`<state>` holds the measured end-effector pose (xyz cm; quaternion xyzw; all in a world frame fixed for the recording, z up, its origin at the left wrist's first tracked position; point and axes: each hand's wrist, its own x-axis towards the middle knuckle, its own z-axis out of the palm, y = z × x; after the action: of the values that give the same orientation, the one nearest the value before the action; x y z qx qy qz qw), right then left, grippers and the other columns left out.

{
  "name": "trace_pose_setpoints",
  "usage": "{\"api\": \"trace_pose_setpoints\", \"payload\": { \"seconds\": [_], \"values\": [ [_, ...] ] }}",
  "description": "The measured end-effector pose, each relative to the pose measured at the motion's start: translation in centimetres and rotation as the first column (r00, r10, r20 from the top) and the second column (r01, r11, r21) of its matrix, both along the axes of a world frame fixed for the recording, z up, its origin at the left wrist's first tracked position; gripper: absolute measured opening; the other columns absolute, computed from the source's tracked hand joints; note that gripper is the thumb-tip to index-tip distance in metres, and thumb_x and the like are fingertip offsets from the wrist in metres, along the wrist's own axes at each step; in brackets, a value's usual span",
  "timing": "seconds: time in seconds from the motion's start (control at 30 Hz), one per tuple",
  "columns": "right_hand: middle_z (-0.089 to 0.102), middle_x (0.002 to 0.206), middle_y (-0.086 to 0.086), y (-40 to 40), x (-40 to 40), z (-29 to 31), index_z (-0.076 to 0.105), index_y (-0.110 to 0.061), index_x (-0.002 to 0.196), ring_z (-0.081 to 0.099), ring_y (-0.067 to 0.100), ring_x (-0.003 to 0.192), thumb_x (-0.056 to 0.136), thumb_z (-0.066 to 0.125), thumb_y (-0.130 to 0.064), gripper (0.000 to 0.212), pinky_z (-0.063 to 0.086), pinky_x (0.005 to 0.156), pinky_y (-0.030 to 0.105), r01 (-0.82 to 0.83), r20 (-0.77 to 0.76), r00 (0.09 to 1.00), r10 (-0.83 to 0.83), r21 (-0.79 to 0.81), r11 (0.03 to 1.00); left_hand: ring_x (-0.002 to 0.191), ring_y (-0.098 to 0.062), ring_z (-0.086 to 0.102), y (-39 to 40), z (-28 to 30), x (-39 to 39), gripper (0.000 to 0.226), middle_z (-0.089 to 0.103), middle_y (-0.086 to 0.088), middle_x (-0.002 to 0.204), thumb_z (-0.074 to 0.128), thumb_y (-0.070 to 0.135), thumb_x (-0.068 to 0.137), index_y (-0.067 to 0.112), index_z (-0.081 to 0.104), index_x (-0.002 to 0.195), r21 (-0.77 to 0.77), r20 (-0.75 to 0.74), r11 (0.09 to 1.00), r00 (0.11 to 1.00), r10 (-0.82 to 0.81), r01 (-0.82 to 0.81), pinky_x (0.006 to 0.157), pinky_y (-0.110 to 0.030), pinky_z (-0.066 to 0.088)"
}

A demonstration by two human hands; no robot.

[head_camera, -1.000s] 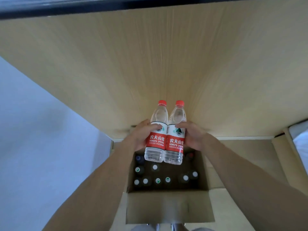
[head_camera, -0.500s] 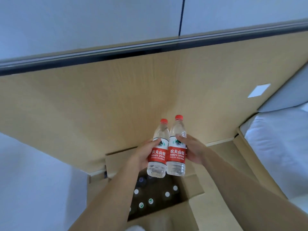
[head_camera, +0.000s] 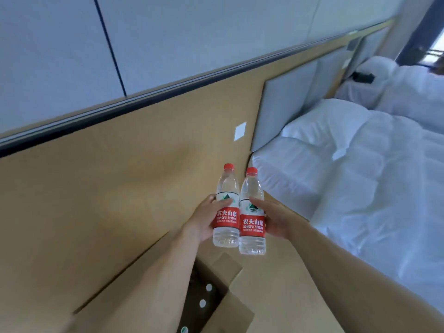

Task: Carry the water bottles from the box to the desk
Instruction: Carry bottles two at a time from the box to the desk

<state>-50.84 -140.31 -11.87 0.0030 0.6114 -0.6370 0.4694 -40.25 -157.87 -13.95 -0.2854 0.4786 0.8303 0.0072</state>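
Two clear water bottles with red caps and red labels are held upright, side by side and touching, in mid-air. My left hand [head_camera: 204, 221] grips the left bottle [head_camera: 227, 207] around its label. The right bottle [head_camera: 252, 212] is gripped at its label by my right hand [head_camera: 276, 221]. Below them, at the bottom of the view, the open cardboard box [head_camera: 236, 308] stands on the floor, with several bottle caps [head_camera: 203, 302] showing inside. My left forearm hides part of the box. No desk is in view.
A tan wooden wall panel [head_camera: 108, 188] with a dark rail above it runs behind the bottles. A bed with white bedding [head_camera: 360, 176] and a grey headboard [head_camera: 283, 109] fills the right side. A white wall plate [head_camera: 240, 131] sits on the panel.
Both hands have lifted the two bottles up and away from the box. The view has swung up and to the right, so the bed now shows and the box has dropped to the bottom edge.
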Motion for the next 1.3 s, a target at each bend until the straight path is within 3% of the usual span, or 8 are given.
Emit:
{"api": "trace_pose_setpoints", "payload": {
  "seconds": [0.1, 0.23, 0.37, 0.53, 0.73, 0.83, 1.07, 1.3],
  "values": [
    [0.072, 0.114, 0.019, 5.0, 0.8, 0.6, 0.058, -0.005, 0.127, 0.072, 0.034, 0.099, 0.086, 0.073, -0.029, 0.050, 0.059, 0.084, 0.047, 0.135, -0.013, 0.991, -0.135, 0.003, 0.991, 0.101, -0.043, 0.071, 3.6, 0.7, -1.3, 0.048, 0.072, -0.025, 0.112, 0.079, 0.012, 0.084, 0.007, 0.056, 0.127, -0.005, -0.031, 0.992, 0.992, -0.126, 0.126, 0.087, -0.058, 0.058],
    [0.075, 0.103, 0.013, 12.3, 2.8, 0.4, 0.063, -0.007, 0.123, 0.070, 0.028, 0.087, 0.083, 0.076, -0.038, 0.053, 0.059, 0.077, 0.042, 0.273, -0.074, 0.961, -0.267, 0.090, 0.958, 0.094, -0.038, 0.073, 9.7, 1.0, -1.9, 0.041, 0.073, -0.023, 0.111, 0.073, 0.010, 0.089, 0.007, 0.058, 0.127, -0.025, -0.031, 0.947, 0.946, -0.322, 0.321, 0.079, -0.049, 0.061],
    [0.075, 0.099, 0.013, 20.0, 5.6, 0.7, 0.063, -0.005, 0.122, 0.072, 0.026, 0.080, 0.080, 0.077, -0.040, 0.056, 0.058, 0.068, 0.037, 0.415, -0.093, 0.909, -0.406, 0.124, 0.901, 0.098, -0.040, 0.070, 16.6, 1.3, -2.9, 0.045, 0.070, -0.026, 0.117, 0.074, 0.012, 0.089, 0.004, 0.057, 0.129, -0.079, -0.010, 0.863, 0.865, -0.501, 0.499, 0.090, -0.054, 0.058],
    [0.075, 0.107, 0.015, 29.9, 10.4, 1.6, 0.063, -0.007, 0.121, 0.073, 0.030, 0.092, 0.072, 0.079, -0.046, 0.064, 0.060, 0.074, 0.040, 0.595, -0.115, 0.803, -0.585, 0.115, 0.795, 0.107, -0.046, 0.068, 26.1, 1.7, -3.6, 0.054, 0.070, -0.025, 0.116, 0.082, 0.014, 0.082, 0.006, 0.055, 0.128, -0.137, 0.020, 0.723, 0.732, -0.681, 0.677, 0.097, -0.063, 0.052],
    [0.074, 0.107, 0.015, 41.9, 17.8, 3.0, 0.064, -0.007, 0.120, 0.071, 0.030, 0.093, 0.069, 0.080, -0.045, 0.066, 0.060, 0.078, 0.042, 0.777, -0.160, 0.629, -0.761, 0.108, 0.620, 0.110, -0.046, 0.067, 39.7, 3.0, -1.7, 0.070, 0.072, -0.024, 0.114, 0.089, 0.021, 0.066, 0.012, 0.057, 0.128, -0.145, -0.044, 0.504, 0.503, -0.863, 0.852, 0.097, -0.065, 0.050],
    [0.074, 0.106, 0.015, 47.8, 21.9, 3.5, 0.065, -0.006, 0.119, 0.071, 0.030, 0.092, 0.075, 0.078, -0.044, 0.059, 0.060, 0.082, 0.045, 0.843, -0.179, 0.538, -0.823, 0.112, 0.527, 0.107, -0.044, 0.069, 47.0, 3.3, 0.1, 0.059, 0.072, -0.024, 0.114, 0.084, 0.012, 0.077, 0.015, 0.057, 0.129, -0.122, -0.064, 0.394, 0.389, -0.919, 0.911, 0.094, -0.061, 0.054],
    [0.074, 0.097, 0.011, 61.2, 32.2, 4.2, 0.066, -0.005, 0.120, 0.070, 0.027, 0.081, 0.087, 0.073, -0.038, 0.047, 0.058, 0.069, 0.038, 0.939, -0.196, 0.339, -0.920, 0.125, 0.320, 0.100, -0.038, 0.073, 63.4, 4.0, 7.2, 0.049, 0.073, -0.019, 0.113, 0.081, 0.013, 0.082, 0.021, 0.058, 0.124, -0.144, -0.050, 0.200, 0.195, -0.979, 0.969, 0.080, -0.052, 0.060],
    [0.071, 0.102, 0.012, 71.3, 41.6, 4.2, 0.066, -0.006, 0.120, 0.067, 0.026, 0.082, 0.090, 0.071, -0.038, 0.045, 0.058, 0.073, 0.039, 0.981, -0.189, 0.156, -0.970, 0.147, 0.129, 0.108, -0.042, 0.069, 76.7, 3.7, 14.5, 0.054, 0.071, -0.020, 0.117, 0.079, 0.018, 0.086, 0.020, 0.052, 0.133, -0.183, -0.006, 0.035, 0.034, -0.999, 0.982, 0.093, -0.064, 0.053]
  ]
}}
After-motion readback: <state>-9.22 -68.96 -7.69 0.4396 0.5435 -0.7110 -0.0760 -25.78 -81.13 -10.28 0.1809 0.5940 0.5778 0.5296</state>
